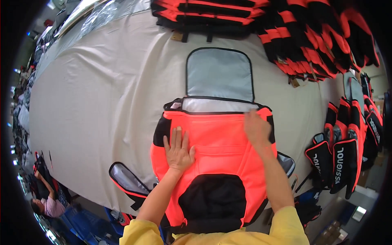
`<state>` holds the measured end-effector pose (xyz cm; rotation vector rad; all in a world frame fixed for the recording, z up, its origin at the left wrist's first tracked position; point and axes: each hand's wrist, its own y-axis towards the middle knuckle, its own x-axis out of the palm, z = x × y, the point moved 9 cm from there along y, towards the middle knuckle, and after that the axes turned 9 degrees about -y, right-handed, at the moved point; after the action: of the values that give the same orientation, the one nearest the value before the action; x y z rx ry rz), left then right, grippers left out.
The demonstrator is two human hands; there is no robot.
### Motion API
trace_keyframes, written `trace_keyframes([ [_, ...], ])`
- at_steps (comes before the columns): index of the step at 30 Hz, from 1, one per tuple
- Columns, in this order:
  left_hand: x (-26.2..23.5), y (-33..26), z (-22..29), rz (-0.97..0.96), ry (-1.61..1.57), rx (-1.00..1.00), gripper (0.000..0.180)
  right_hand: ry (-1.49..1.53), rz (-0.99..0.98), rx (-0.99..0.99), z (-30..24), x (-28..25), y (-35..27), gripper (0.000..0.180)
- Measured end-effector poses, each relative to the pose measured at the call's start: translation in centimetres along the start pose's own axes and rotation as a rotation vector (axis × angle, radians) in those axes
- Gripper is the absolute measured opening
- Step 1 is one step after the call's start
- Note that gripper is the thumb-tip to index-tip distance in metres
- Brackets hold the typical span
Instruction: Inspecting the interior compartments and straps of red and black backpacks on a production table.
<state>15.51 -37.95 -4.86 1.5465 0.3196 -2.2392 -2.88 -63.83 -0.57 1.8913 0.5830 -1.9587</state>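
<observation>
A bright coral-red and black backpack (220, 153) lies on the cloth-covered table in front of me. Its grey-lined top flap (220, 73) is folded back away from me, so the pale inside shows along the far edge. My left hand (179, 152) rests flat on the left part of the red panel, fingers spread. Near the far right corner of the bag, my right hand (258, 128) has curled fingers and is slightly blurred; whatever they may hold is hidden. A grey-lined side flap (128, 179) sticks out at the left, and another (286, 164) at the right.
The beige cloth (90, 122) has wrinkles. A pile of red and black bags (208, 14) lies at the far edge, with more bags (304, 41) at far right. Several finished-looking bags (343, 159) stand along the right side. Another person (53, 204) works at far left.
</observation>
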Motion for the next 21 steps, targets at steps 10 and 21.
trace_keyframes([
  [10, -0.7, 0.6, 0.5, 0.009, -0.060, 0.017, 0.074, 0.217, 0.270, -0.101, 5.5, -4.9, 0.4, 0.048],
  [21, 1.6, 1.0, -0.8, 0.072, 0.147, 0.106, 0.065, 0.323, 0.295, -0.147, 0.9, -1.6, -5.8, 0.057],
])
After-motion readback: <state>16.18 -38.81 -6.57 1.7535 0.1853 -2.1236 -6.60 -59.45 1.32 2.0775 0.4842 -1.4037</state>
